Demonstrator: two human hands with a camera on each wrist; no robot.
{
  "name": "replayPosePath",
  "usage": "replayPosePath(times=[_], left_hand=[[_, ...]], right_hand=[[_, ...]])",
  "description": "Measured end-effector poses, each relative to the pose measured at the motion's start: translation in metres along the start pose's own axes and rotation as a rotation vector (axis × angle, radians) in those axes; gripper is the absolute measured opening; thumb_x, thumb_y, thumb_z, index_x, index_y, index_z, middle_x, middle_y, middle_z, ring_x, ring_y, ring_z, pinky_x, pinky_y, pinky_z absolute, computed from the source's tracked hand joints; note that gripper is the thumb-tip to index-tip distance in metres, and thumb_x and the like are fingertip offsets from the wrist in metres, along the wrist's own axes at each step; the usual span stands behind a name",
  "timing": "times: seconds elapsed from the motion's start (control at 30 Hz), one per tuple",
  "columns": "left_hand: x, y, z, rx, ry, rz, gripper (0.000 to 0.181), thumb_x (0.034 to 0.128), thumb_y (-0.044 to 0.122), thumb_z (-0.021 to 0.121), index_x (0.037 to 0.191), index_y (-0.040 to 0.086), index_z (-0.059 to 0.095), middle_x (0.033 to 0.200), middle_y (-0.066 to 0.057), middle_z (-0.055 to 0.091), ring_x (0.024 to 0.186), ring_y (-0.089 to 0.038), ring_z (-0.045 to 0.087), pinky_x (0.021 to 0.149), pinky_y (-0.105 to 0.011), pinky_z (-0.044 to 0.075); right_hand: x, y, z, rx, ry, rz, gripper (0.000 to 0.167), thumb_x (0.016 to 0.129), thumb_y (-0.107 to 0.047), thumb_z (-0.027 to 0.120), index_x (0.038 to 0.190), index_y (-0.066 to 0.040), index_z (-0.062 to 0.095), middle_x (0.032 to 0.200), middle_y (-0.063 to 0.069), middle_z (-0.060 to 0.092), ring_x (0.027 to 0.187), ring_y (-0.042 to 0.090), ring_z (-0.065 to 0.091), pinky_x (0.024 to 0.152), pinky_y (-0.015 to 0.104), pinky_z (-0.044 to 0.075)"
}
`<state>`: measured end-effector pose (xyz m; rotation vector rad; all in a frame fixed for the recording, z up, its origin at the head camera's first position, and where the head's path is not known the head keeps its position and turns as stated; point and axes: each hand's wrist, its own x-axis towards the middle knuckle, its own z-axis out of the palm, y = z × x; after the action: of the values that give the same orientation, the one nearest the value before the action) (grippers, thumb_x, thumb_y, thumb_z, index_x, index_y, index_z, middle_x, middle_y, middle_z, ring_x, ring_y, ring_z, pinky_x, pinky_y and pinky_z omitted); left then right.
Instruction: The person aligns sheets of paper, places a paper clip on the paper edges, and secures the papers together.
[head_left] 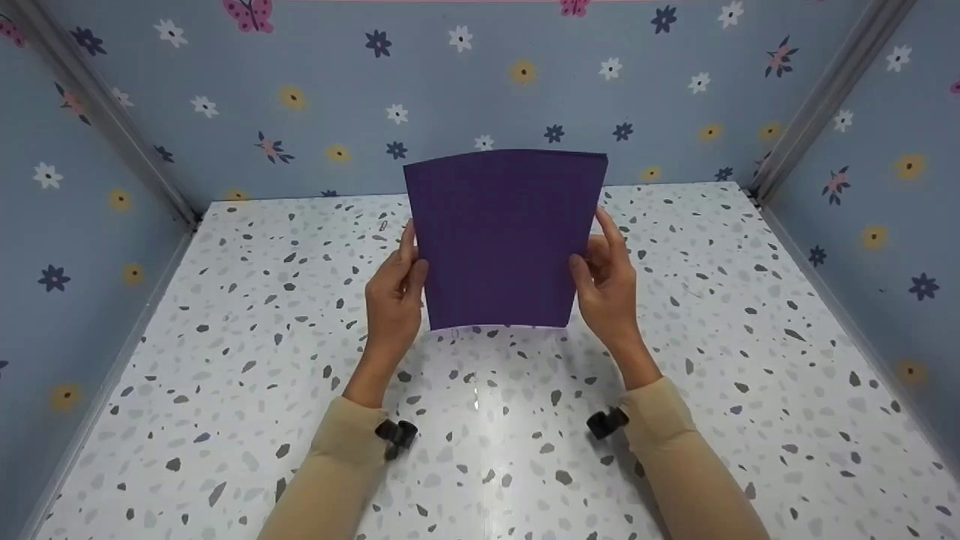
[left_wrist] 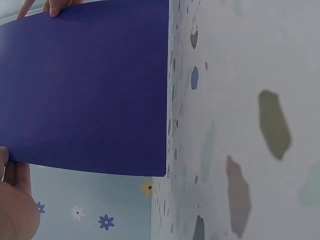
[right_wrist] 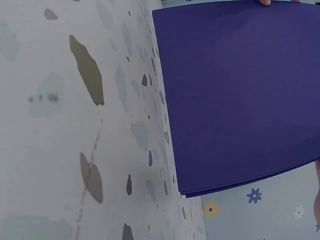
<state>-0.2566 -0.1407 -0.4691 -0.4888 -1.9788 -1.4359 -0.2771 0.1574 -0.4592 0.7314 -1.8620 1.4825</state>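
Note:
A stack of purple paper sheets (head_left: 510, 240) is held up over the table, slightly bowed, its face toward the head camera. On its left edge the left hand (head_left: 395, 289) pinches it, thumb in front and fingers behind. The right hand (head_left: 609, 289) grips the opposite edge the same way. In the right wrist view, layered edges show along one side of the purple sheets (right_wrist: 245, 95). The left wrist view has the purple face (left_wrist: 85, 90) with both hands at its edges. Fingers behind the sheets are partly hidden.
The white speckled tabletop (head_left: 262, 360) lies under the hands. A blue flowered panel (head_left: 465, 82) stands at the back, with similar panels on the left (head_left: 67, 247) and right (head_left: 885, 225). Grey metal posts (head_left: 825, 82) mark the corners.

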Motion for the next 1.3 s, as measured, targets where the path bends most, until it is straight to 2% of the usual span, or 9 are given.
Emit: replayPosePath(times=[0.13, 0.37, 0.6, 0.83, 1.0, 1.13, 1.23, 1.3], left_hand=[[0.0005, -0.0003, -0.0006, 0.007, 0.005, 0.004, 0.051, 0.1099, 0.007, 0.057, 0.16, 0.006, 0.045, 0.14, -0.011, 0.068, 0.106, -0.02, 0.067, 0.085, -0.019, 0.05], [0.0006, 0.001, -0.0006, 0.014, 0.007, 0.005, 0.052, 0.1099, 0.007, 0.058, 0.16, 0.005, 0.045, 0.14, -0.012, 0.068, 0.104, -0.019, 0.067, 0.084, -0.019, 0.05], [0.0, 0.001, -0.0007, 0.039, -0.017, -0.034, 0.055, 0.1107, 0.01, 0.058, 0.163, 0.008, 0.042, 0.123, -0.011, 0.073, 0.086, -0.014, 0.055, 0.078, -0.02, 0.044], [-0.0004, -0.0006, -0.0008, 0.028, -0.01, -0.016, 0.053, 0.1108, 0.009, 0.057, 0.162, 0.007, 0.043, 0.126, -0.01, 0.073, 0.078, -0.013, 0.048, 0.073, -0.022, 0.04], [-0.0009, -0.0017, -0.0009, 0.021, -0.019, -0.025, 0.054, 0.1106, 0.009, 0.057, 0.162, 0.006, 0.041, 0.141, -0.009, 0.068, 0.093, -0.013, 0.059, 0.078, -0.02, 0.045], [-0.0004, -0.0006, -0.001, 0.023, -0.025, -0.034, 0.055, 0.1109, 0.01, 0.057, 0.163, 0.007, 0.041, 0.146, -0.008, 0.065, 0.098, -0.016, 0.061, 0.081, -0.02, 0.045], [-0.0002, 0.0008, -0.0012, 0.021, -0.029, -0.044, 0.055, 0.1112, 0.011, 0.057, 0.163, 0.008, 0.04, 0.15, -0.007, 0.062, 0.108, -0.017, 0.065, 0.086, -0.019, 0.048], [-0.0003, 0.0016, -0.0014, 0.018, -0.033, -0.049, 0.055, 0.1113, 0.011, 0.056, 0.164, 0.009, 0.04, 0.152, -0.007, 0.061, 0.12, -0.019, 0.065, 0.092, -0.019, 0.051]], right_hand=[[0.0004, -0.0005, 0.0002, -0.001, 0.002, 0.0, 0.065, 0.103, 0.01, 0.058, 0.163, -0.002, 0.036, 0.109, 0.014, 0.07, 0.09, 0.023, 0.067, 0.078, 0.025, 0.053], [0.0001, -0.0007, 0.0003, -0.001, 0.005, -0.002, 0.065, 0.103, 0.011, 0.058, 0.162, -0.001, 0.035, 0.11, 0.014, 0.07, 0.09, 0.024, 0.067, 0.077, 0.025, 0.054], [-0.0019, -0.0017, -0.0004, 0.006, -0.005, 0.034, 0.066, 0.104, 0.008, 0.058, 0.164, -0.005, 0.035, 0.115, 0.011, 0.071, 0.095, 0.022, 0.069, 0.08, 0.026, 0.056], [-0.0021, -0.0013, -0.0006, 0.006, -0.011, 0.044, 0.066, 0.104, 0.007, 0.057, 0.165, -0.007, 0.035, 0.116, 0.01, 0.071, 0.093, 0.024, 0.07, 0.079, 0.026, 0.056], [-0.002, -0.0013, -0.0002, -0.008, -0.007, 0.05, 0.067, 0.104, 0.008, 0.058, 0.165, -0.006, 0.034, 0.112, 0.012, 0.071, 0.088, 0.023, 0.068, 0.077, 0.024, 0.054], [-0.0012, -0.0014, -0.0001, -0.039, -0.005, 0.053, 0.067, 0.105, 0.007, 0.058, 0.165, -0.005, 0.033, 0.106, 0.014, 0.071, 0.08, 0.021, 0.063, 0.072, 0.023, 0.051], [-0.0006, -0.002, -0.0002, -0.061, -0.007, 0.053, 0.068, 0.105, 0.007, 0.058, 0.166, -0.005, 0.032, 0.104, 0.014, 0.071, 0.078, 0.02, 0.062, 0.07, 0.023, 0.05], [-0.0003, -0.0026, -0.0001, -0.071, -0.01, 0.051, 0.068, 0.104, 0.007, 0.058, 0.166, -0.004, 0.032, 0.104, 0.014, 0.072, 0.078, 0.019, 0.062, 0.07, 0.023, 0.05]])
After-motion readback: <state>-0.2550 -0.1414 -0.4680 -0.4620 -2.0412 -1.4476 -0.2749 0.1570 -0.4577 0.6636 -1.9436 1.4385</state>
